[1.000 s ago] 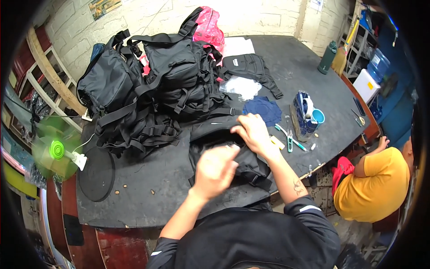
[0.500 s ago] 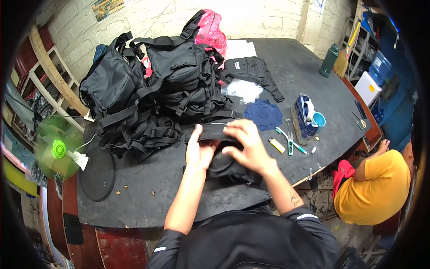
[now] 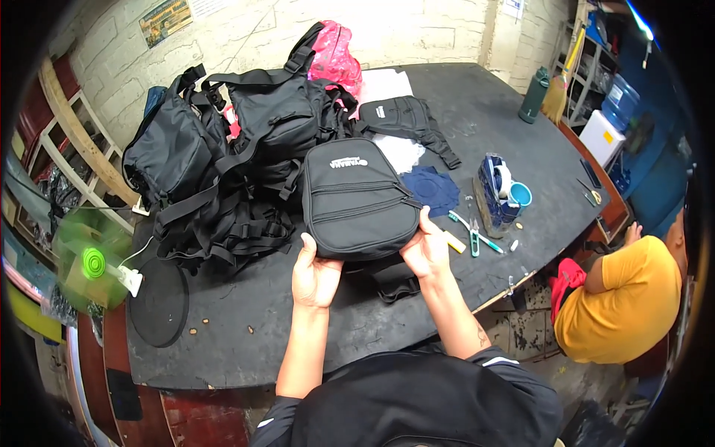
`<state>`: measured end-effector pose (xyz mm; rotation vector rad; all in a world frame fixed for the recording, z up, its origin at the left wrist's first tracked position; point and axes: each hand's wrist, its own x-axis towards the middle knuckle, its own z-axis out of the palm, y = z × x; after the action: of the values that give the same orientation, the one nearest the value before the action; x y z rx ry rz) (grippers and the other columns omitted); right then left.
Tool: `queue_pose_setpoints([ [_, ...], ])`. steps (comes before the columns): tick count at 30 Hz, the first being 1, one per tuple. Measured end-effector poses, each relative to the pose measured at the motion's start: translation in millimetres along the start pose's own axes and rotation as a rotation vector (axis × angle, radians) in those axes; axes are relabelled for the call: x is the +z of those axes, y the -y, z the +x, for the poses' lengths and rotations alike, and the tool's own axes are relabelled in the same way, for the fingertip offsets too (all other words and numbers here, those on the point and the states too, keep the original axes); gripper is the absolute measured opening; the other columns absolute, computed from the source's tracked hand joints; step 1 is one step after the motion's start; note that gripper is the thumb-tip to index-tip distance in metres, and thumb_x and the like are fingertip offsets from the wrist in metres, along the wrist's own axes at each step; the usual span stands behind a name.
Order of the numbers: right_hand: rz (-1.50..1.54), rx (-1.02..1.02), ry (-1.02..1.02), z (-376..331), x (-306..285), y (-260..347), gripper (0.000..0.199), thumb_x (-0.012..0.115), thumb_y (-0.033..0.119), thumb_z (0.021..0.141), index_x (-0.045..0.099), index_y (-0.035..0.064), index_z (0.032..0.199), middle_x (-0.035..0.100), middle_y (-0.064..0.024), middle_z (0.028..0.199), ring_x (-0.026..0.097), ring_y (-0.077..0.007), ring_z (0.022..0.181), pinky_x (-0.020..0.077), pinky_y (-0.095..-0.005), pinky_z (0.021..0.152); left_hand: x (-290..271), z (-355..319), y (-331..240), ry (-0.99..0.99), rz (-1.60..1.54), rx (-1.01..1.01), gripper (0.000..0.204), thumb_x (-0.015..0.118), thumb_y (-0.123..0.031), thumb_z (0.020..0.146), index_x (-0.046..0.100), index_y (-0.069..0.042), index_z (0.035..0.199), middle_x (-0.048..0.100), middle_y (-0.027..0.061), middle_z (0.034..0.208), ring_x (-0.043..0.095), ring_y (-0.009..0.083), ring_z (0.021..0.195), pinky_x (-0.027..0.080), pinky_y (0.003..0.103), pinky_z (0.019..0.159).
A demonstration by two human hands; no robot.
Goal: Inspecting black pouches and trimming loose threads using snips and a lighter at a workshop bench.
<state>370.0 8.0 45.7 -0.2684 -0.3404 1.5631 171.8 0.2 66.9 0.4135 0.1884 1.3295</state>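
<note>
I hold a small black zippered bag (image 3: 359, 200) up above the dark table (image 3: 477, 112), its front with two zip lines facing me. My left hand (image 3: 314, 273) grips its lower left edge and my right hand (image 3: 427, 248) grips its lower right corner. A black strap piece (image 3: 395, 281) hangs below the bag, between my hands. Behind the bag lies a heap of black backpacks and straps (image 3: 223, 171).
A pink bag (image 3: 335, 59), a second small black bag (image 3: 402, 118), a blue cloth (image 3: 436, 190), a tape dispenser (image 3: 499, 190), scissors and cutters (image 3: 473, 232) lie on the table. A green fan (image 3: 89, 264) stands at the left edge. A person in a yellow shirt (image 3: 622, 298) sits at right.
The bag lay crumpled on the table under my hands; now I have turned it and lifted it upright, front facing me, one hand at each lower corner.
</note>
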Motion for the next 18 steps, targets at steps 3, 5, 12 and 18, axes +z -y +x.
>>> queue_pose_setpoints([
  [3, -0.001, 0.031, -0.002, 4, 2, 2, 0.048, 0.038, 0.037, 0.097, 0.048, -0.0007, 0.124, 0.055, -0.0131, 0.125, 0.050, -0.0261, 0.117, 0.0346, -0.0429, 0.104, 2, -3, -2, 0.146, 0.022, 0.011, 0.042, 0.042, -0.030, 0.097, 0.047, 0.002, 0.125, 0.051, 0.0117, 0.129, 0.047, 0.0252, 0.120, 0.034, 0.043, 0.105],
  [5, 0.051, 0.049, 0.004, 3, 9, 5, 0.052, 0.036, 0.042, 0.097, 0.048, -0.0017, 0.122, 0.056, -0.0141, 0.122, 0.053, -0.0274, 0.113, 0.0364, -0.0433, 0.102, 3, -5, -4, 0.207, 0.020, 0.005, 0.039, 0.042, -0.027, 0.097, 0.051, 0.003, 0.120, 0.056, 0.0118, 0.124, 0.051, 0.0266, 0.117, 0.036, 0.044, 0.103],
  [12, 0.150, 0.131, -0.024, 4, 4, 4, 0.048, 0.036, 0.041, 0.096, 0.052, 0.0011, 0.117, 0.057, -0.0117, 0.122, 0.052, -0.0253, 0.115, 0.0371, -0.0435, 0.102, -2, -7, -8, 0.359, -0.101, -0.043, 0.046, 0.042, -0.007, 0.076, 0.051, 0.007, 0.118, 0.056, 0.0175, 0.121, 0.053, 0.0297, 0.113, 0.039, 0.045, 0.100],
  [18, -0.007, 0.059, 0.043, -1, 11, -21, 0.029, 0.041, 0.026, 0.097, 0.055, 0.0035, 0.108, 0.060, -0.0085, 0.111, 0.057, -0.0208, 0.102, 0.0431, -0.0386, 0.094, -13, -8, 30, 0.319, -0.339, -0.036, 0.042, 0.043, -0.015, 0.092, 0.040, 0.001, 0.131, 0.046, 0.0143, 0.133, 0.042, 0.0263, 0.124, 0.032, 0.040, 0.106],
])
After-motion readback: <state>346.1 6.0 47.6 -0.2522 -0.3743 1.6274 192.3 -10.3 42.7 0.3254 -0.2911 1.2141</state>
